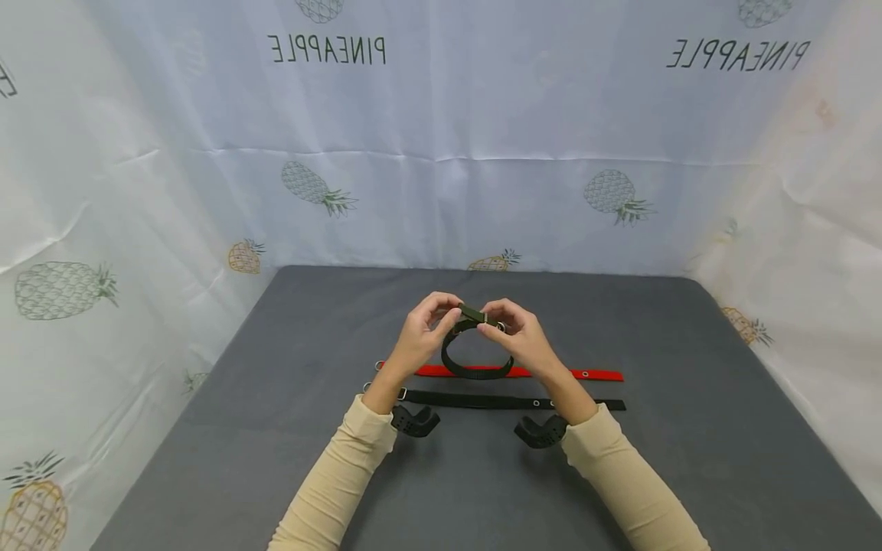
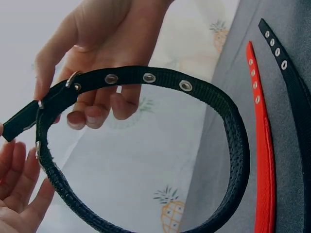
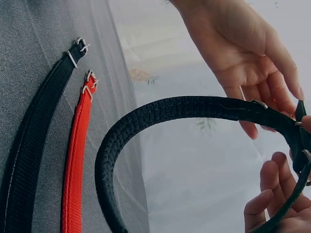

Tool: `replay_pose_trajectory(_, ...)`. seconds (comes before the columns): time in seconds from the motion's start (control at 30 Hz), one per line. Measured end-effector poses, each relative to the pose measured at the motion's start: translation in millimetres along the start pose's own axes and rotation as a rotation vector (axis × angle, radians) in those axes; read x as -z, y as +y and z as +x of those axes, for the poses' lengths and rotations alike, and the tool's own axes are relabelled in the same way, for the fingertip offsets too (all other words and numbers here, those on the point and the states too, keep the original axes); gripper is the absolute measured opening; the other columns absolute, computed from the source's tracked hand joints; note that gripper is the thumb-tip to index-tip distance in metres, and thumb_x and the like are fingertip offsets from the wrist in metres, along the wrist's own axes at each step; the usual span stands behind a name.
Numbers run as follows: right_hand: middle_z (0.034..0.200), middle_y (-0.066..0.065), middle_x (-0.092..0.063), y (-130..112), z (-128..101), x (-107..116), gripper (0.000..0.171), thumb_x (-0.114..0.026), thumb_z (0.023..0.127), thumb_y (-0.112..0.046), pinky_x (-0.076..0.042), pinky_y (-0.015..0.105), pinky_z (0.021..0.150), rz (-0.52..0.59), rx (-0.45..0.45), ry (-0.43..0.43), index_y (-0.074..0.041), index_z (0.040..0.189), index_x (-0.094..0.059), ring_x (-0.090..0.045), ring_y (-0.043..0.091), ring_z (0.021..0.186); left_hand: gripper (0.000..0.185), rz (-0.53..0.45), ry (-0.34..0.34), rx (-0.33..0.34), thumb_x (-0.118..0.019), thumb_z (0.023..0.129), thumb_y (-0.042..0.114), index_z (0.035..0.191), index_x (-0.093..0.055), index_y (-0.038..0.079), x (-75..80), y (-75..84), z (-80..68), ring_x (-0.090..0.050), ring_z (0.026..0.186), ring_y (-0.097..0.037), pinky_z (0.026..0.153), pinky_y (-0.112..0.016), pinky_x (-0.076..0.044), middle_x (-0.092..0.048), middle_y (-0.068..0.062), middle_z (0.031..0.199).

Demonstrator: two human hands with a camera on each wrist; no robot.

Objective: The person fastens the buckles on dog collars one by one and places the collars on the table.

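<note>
Left hand (image 1: 419,330) and right hand (image 1: 522,337) pinch 1 green collar (image 2: 238,145) between fingers (image 2: 48,63), well inside the worktop's (image 1: 441,490) side edges.

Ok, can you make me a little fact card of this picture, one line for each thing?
Held: dark green woven collar, curved into a loop, with round metal eyelets
Left hand: pinches the collar near its free end
Right hand: pinches the same collar
On the dark grey cloth-covered table: flat red strap; flat black strap, nearer the person
Backdrop: white cloth, pineapple prints
</note>
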State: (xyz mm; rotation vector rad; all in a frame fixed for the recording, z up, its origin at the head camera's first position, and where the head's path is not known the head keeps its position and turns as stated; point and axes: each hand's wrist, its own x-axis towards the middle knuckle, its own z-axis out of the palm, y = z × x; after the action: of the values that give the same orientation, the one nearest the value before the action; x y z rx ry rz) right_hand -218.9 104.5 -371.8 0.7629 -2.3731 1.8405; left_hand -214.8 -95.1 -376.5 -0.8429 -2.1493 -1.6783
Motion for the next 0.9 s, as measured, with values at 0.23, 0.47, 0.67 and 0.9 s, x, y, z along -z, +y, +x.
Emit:
replay_pose_trajectory(0.23, 0.084, -0.012, -0.060, 3.1, -1.0, 4.0, 0.024, -0.063, 0.091, -0.005, -0.051, 0.021, 0.075, 0.015, -0.010, -0.006, 0.005, 0.112, -0.057, -0.061, 0.000, 0.076, 0.021, -0.066, 0.095, 0.004, -0.050, 0.098, 0.001, 0.114, -0.055, -0.011, 8.7, 1.5, 2.2, -0.062, 0.097, -0.013, 0.086, -0.013, -0.049, -0.056, -0.027, 0.110)
replay_pose_trajectory(0.47, 0.079, -0.015, -0.061, 3.5, -2.2, 6.0, 0.022, -0.060, 0.093, -0.004, -0.050, 0.020, 0.068, 0.041, -0.014, -0.013, 0.005, 0.112, -0.055, -0.061, 0.006, 0.071, 0.022, -0.110, 0.140, 0.013, -0.050, 0.098, 0.001, 0.115, -0.054, -0.013, 14.2, 2.1, 3.4, -0.061, 0.096, -0.005, 0.090, -0.019, -0.051, -0.056, -0.028, 0.110)
replay_pose_trajectory(0.67, 0.078, -0.015, -0.061, 2.5, -2.6, 4.2, 0.021, -0.059, 0.093, -0.003, -0.049, 0.020, 0.065, 0.070, 0.009, -0.038, 0.006, 0.111, -0.054, -0.055, 0.011, 0.067, 0.028, -0.176, 0.128, 0.019, -0.050, 0.100, 0.009, 0.117, -0.052, -0.014, 14.9, 1.4, 2.5, -0.060, 0.097, 0.003, 0.096, -0.023, -0.051, -0.055, -0.027, 0.111)
replay_pose_trajectory(0.9, 0.078, -0.012, -0.060, 3.4, -3.1, 4.8, 0.021, -0.057, 0.095, -0.003, -0.047, 0.020, 0.063, 0.095, 0.038, -0.035, 0.007, 0.113, -0.052, -0.052, 0.010, 0.065, 0.031, -0.226, 0.108, 0.113, -0.054, 0.096, 0.002, 0.124, -0.050, -0.012, 13.3, 1.2, 0.9, -0.063, 0.101, -0.002, 0.093, -0.013, -0.049, -0.054, -0.032, 0.119)
